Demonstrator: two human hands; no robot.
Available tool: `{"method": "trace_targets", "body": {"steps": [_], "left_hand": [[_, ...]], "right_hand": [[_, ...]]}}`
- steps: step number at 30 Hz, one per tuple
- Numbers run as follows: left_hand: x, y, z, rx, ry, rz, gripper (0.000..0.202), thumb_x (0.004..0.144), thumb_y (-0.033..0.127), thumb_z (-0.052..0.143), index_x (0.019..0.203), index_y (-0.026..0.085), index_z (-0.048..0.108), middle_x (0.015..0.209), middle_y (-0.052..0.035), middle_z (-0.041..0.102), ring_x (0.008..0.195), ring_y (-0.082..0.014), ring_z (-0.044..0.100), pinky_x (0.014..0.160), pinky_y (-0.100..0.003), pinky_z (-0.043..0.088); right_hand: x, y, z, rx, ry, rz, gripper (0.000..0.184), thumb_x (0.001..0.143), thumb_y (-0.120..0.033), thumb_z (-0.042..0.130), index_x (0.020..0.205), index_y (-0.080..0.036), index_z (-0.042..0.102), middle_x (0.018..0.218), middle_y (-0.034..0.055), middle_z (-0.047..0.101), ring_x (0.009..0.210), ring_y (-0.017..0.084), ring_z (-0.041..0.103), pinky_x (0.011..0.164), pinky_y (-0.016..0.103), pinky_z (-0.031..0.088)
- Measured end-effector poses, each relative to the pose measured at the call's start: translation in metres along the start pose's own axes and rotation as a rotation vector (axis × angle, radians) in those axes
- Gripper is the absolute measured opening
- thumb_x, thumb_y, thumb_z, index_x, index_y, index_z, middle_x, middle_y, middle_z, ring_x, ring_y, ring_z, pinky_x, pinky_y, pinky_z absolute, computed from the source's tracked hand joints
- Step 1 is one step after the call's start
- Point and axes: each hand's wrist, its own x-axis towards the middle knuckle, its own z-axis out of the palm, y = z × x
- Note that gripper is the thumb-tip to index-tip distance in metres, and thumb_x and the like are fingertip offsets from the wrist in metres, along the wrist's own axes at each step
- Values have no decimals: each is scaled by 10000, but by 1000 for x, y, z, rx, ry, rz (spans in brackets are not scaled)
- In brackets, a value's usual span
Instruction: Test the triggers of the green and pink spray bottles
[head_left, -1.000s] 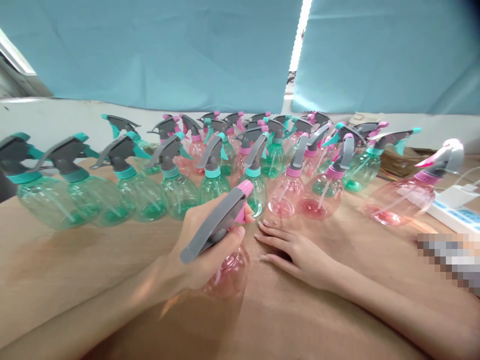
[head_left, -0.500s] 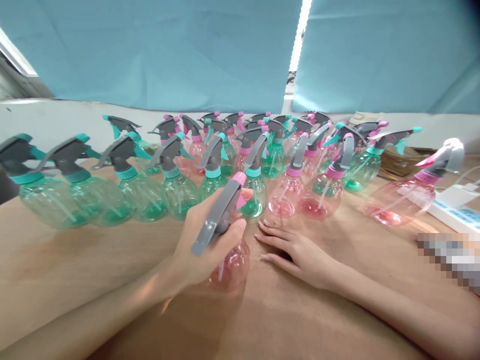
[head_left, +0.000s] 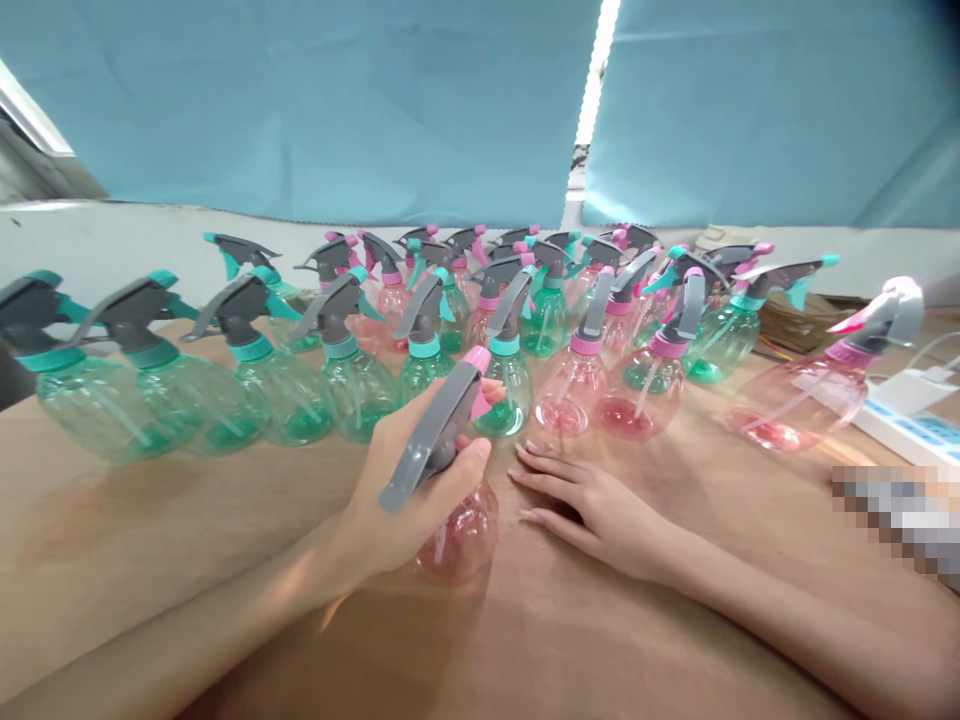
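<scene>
My left hand point(head_left: 409, 480) is wrapped round the neck of a pink spray bottle point(head_left: 463, 535) with a grey head and pink nozzle. The bottle stands on the wooden table point(head_left: 600, 640), its neck hidden behind my fingers and thumb. Beside it, my right hand point(head_left: 577, 495) lies on the tabletop with the fingers stretched out, holding nothing. Just beyond my right fingertips are a clear pink spray bottle point(head_left: 571, 395) and a second pink one point(head_left: 643, 400). A green spray bottle point(head_left: 512, 390) stands right behind the held bottle.
A row of green spray bottles point(head_left: 285, 400) runs to the left, with several mixed pink and green ones behind. At the right are another pink spray bottle point(head_left: 802, 400), a white power strip point(head_left: 911, 425) and a pixelated object point(head_left: 900, 515). Blue sheeting point(head_left: 337, 110) hangs behind.
The view has shifted very slightly. Both hands and the bottles otherwise keep their places, and the left hand still grips the pink spray bottle.
</scene>
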Motion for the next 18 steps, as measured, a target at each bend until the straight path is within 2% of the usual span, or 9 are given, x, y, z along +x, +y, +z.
{"method": "trace_targets", "body": {"steps": [5,9,18], "left_hand": [[0,1,0,-9,-1,-9,575,816,178,548,1375,274,456,1143,-37,644,590,-92,492,588,-262,473],[0,1,0,-21,-7,-21,571,822,177,544,1376,277,448,1085,-20,648,545,-79,440,558,-245,450],[0,1,0,-11,-5,-6,560,825,176,545,1368,272,449,1108,-34,643,556,-81,457,549,-241,459]], "right_hand": [[0,0,0,-18,-11,-6,472,974,-450,471,1387,-228,525,1465,86,486,1376,267,406,1114,475,379],[0,1,0,-5,3,-4,464,968,-453,484,1383,-252,528,1454,78,500,1368,270,418,1108,484,386],[0,1,1,-7,4,-8,464,971,-454,476,1386,-250,524,1456,76,497,1371,268,414,1109,488,384]]}}
